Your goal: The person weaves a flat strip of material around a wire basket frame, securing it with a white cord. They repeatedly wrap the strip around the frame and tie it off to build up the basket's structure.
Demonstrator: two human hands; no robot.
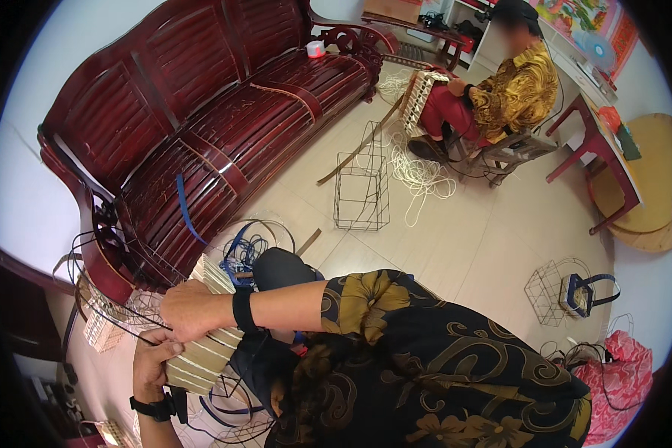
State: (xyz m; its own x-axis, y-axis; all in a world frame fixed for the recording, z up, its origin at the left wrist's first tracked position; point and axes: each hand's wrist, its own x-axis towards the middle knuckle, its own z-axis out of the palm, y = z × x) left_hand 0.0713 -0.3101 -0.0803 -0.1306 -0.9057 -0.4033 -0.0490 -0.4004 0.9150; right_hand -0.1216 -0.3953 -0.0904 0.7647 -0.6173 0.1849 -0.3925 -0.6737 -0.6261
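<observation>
A woven basket point(199, 366) with pale tan sides and white bands lies against my lap at the lower left. My left hand point(155, 357) is at its left edge, thumb and fingers closed on a thin dark cord point(140, 316). Just above, my right hand point(190, 308) is bent into a fist over the basket, closed on the same cord; its fingertips are mostly hidden. From the hands, the cord runs up and left in long loose loops. Both wrists wear black straps.
A dark red wooden sofa point(224, 134) stands ahead on the left. Blue strips point(240, 257) lie tangled by my knee. A wire frame point(362, 190) and pale cord point(424, 175) rest on the floor. A seated person point(519, 86) holds another basket point(420, 101). More frames point(545, 291) lie right.
</observation>
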